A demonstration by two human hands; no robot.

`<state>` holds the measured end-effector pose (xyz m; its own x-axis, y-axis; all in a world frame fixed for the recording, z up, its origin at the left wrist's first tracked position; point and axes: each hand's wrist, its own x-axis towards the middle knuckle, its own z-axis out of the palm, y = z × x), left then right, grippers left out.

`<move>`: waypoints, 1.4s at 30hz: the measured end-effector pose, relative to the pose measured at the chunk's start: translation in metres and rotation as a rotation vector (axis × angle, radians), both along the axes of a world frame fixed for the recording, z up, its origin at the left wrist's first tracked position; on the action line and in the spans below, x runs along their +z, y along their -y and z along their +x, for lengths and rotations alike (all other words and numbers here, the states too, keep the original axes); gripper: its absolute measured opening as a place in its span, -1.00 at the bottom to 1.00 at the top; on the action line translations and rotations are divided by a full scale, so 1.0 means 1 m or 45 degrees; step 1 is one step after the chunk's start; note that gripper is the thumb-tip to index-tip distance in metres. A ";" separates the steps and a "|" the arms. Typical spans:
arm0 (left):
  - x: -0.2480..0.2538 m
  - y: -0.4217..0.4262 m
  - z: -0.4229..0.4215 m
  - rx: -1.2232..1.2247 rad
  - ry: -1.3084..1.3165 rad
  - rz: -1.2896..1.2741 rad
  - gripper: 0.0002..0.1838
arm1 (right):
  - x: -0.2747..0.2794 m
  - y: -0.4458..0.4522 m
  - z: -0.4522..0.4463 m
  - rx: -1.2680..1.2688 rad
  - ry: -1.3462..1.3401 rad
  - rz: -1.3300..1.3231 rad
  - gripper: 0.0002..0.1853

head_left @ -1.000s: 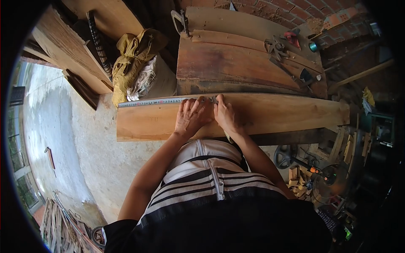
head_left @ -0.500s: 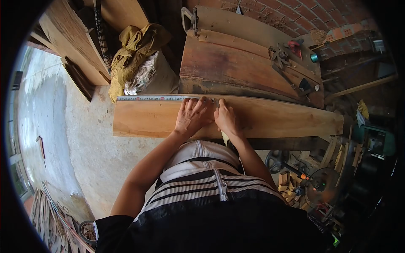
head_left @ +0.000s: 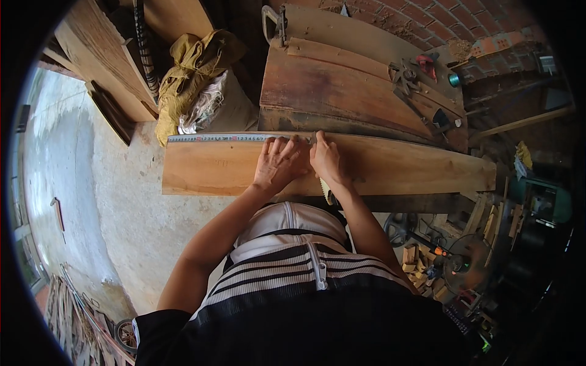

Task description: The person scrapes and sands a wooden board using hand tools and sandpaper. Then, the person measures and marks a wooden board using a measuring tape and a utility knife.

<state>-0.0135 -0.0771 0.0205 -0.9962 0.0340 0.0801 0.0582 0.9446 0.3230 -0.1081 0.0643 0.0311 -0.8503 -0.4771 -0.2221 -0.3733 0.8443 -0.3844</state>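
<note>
A long wooden plank (head_left: 201, 171) lies crosswise in front of me. Along its far edge runs a tape measure (head_left: 213, 139), its strip stretching from the left end to my left hand (head_left: 282, 161). That hand presses down over the tape with bent fingers; the tape's right part is hidden beneath it. Close beside it, my right hand (head_left: 326, 160) is closed, fingertips at the plank's far edge; whatever they pinch is too small to name. Below the right wrist a pale strip with a jagged edge (head_left: 326, 190), resembling a saw blade, sticks out.
Behind the plank stands a wooden worktable (head_left: 329, 91) with a clamp (head_left: 282, 27) and metal parts (head_left: 406, 79). Sacks (head_left: 204, 79) lean at the back left. Wood offcuts (head_left: 415, 265) and a fan (head_left: 467, 262) are low on the right.
My right hand has shifted slightly, its fingertips reaching a little farther past the plank's far edge. The left hand stays on the tape. The view has tilted slightly.
</note>
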 end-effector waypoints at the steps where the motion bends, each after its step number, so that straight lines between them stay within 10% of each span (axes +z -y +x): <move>1: 0.001 0.000 0.000 -0.004 -0.003 -0.006 -0.22 | 0.000 0.000 0.002 -0.016 0.045 -0.012 -0.76; 8: 0.004 0.001 0.000 -0.003 0.057 -0.078 -0.21 | 0.041 0.006 -0.004 -0.122 0.497 0.033 -0.69; 16: 0.003 0.001 0.000 -0.011 -0.012 -0.028 -0.26 | 0.029 -0.011 0.002 0.115 0.203 0.154 -0.78; 18: 0.005 0.005 0.000 -0.002 0.003 -0.005 -0.27 | 0.059 -0.015 -0.010 0.002 0.622 0.088 -0.80; 29: 0.014 0.015 0.016 -0.181 -0.044 -0.028 -0.46 | 0.003 -0.048 -0.157 0.223 -1.035 0.013 -0.62; 36: 0.016 -0.003 0.020 -0.166 0.000 0.101 -0.47 | 0.015 -0.024 -0.025 0.256 0.082 -0.661 -0.90; 42: 0.020 -0.006 0.025 -0.070 -0.035 0.612 -0.48 | -0.002 -0.027 0.030 0.211 -0.035 -0.738 -0.73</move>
